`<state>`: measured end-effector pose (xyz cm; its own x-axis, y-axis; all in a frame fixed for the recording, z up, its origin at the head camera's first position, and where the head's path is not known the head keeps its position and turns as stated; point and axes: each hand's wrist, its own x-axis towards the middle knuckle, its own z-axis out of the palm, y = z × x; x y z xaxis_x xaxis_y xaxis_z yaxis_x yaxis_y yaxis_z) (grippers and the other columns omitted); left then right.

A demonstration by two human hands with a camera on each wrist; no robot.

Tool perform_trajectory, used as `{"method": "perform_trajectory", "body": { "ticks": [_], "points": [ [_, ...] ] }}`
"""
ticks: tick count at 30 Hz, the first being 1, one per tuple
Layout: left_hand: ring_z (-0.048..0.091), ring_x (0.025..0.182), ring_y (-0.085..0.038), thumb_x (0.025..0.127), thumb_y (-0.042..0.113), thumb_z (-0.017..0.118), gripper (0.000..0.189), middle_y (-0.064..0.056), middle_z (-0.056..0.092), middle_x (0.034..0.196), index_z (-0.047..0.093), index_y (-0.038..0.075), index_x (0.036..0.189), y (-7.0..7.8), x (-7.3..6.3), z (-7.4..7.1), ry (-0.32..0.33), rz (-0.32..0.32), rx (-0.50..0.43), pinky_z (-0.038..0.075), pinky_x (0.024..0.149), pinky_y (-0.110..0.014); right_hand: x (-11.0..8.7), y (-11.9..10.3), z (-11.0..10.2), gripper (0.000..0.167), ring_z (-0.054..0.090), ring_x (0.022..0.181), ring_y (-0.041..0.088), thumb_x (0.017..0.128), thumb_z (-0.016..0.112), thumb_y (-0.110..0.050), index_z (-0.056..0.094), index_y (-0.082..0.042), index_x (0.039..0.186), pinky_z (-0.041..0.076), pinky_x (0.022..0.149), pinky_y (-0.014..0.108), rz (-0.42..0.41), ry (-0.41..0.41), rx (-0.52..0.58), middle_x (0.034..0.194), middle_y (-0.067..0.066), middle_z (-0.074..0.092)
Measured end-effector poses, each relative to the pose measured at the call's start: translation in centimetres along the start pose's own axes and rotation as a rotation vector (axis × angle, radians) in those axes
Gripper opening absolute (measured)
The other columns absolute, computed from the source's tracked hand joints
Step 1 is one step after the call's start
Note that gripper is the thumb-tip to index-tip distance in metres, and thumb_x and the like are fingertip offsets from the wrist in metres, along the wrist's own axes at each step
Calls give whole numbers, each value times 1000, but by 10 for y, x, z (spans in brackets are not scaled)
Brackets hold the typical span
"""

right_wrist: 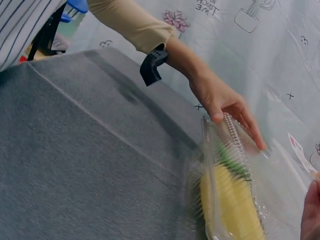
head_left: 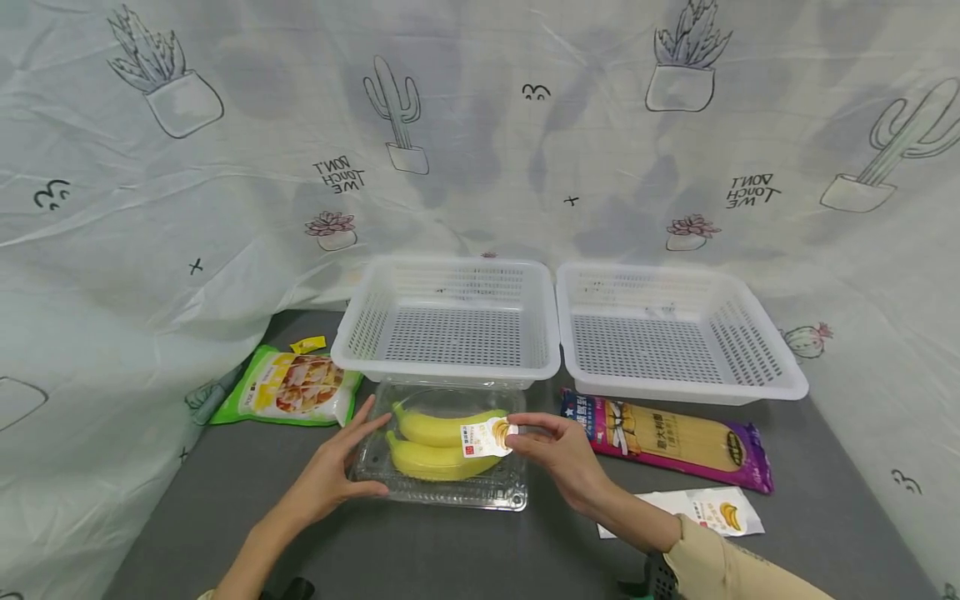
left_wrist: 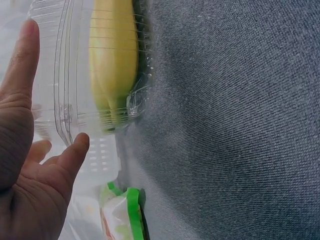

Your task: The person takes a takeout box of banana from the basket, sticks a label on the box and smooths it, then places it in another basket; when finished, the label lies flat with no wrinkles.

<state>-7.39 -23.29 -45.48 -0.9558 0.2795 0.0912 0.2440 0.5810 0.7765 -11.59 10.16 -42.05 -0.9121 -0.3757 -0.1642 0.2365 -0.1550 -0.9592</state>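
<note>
A clear plastic clamshell box (head_left: 450, 496) holds two yellow bananas (head_left: 442, 461) and stands on the grey table. My left hand (head_left: 330, 467) touches the box's left end, its fingers spread along the side and its thumb at the front corner. In the left wrist view, this hand (left_wrist: 35, 150) has its fingers extended against the clear plastic. Between thumb and fingers, my right hand (head_left: 562, 458) pinches a white label sticker (head_left: 480, 437) printed with bananas. The right wrist view shows the sticker (right_wrist: 301, 155) above the lid, apart from it.
Two white perforated baskets (head_left: 446, 371) (head_left: 690, 387) stand side by side behind the box. A green-and-white snack bag (head_left: 292, 387) and a small yellow packet (head_left: 307, 344) lie left. At right lie a spaghetti pack (head_left: 675, 442) and a white label sheet (head_left: 705, 510).
</note>
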Motion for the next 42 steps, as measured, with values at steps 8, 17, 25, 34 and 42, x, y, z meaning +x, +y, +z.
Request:
{"method": "perform_trajectory", "body": {
  "ticks": [8, 17, 25, 34, 42],
  "points": [
    [35, 132, -46, 65, 26, 86, 92, -19, 13, 158, 43, 7, 144, -1, 2, 0, 14, 7, 35, 49, 88, -53, 17, -2, 0, 33, 67, 90, 13, 86, 70, -4, 63, 8, 117, 53, 84, 33, -21, -196, -64, 101, 10, 70],
    [37, 130, -45, 63, 29, 86, 94, -21, 14, 157, 44, 5, 144, -1, 3, 0, 21, 9, 13, 49, 88, -49, 49, -13, -10, 25, 66, 86, 14, 86, 69, -1, 68, 0, 111, 55, 78, 33, -26, -464, -107, 93, 5, 70],
    [35, 132, -44, 63, 27, 86, 94, -21, 13, 157, 44, 5, 144, 2, 3, 0, 18, -10, -6, 48, 90, -50, 82, -29, -19, 26, 65, 88, 17, 86, 69, 0, 67, 3, 112, 54, 80, 38, 27, -667, -216, 97, 8, 69],
    [33, 133, -43, 64, 25, 86, 93, -18, 12, 158, 43, 7, 144, 2, 3, 1, 17, -25, -11, 47, 90, -52, 111, -49, -11, 30, 65, 83, 16, 84, 71, 0, 64, 9, 113, 54, 76, 33, 51, -803, -354, 90, 6, 70],
    [31, 135, -41, 63, 23, 87, 94, -17, 12, 158, 43, 10, 145, 2, 2, 2, 21, -46, -17, 46, 92, -49, 129, -53, 1, 29, 66, 80, 15, 85, 71, -1, 66, 5, 112, 52, 80, 41, 113, -850, -472, 88, 6, 71]
  ]
}}
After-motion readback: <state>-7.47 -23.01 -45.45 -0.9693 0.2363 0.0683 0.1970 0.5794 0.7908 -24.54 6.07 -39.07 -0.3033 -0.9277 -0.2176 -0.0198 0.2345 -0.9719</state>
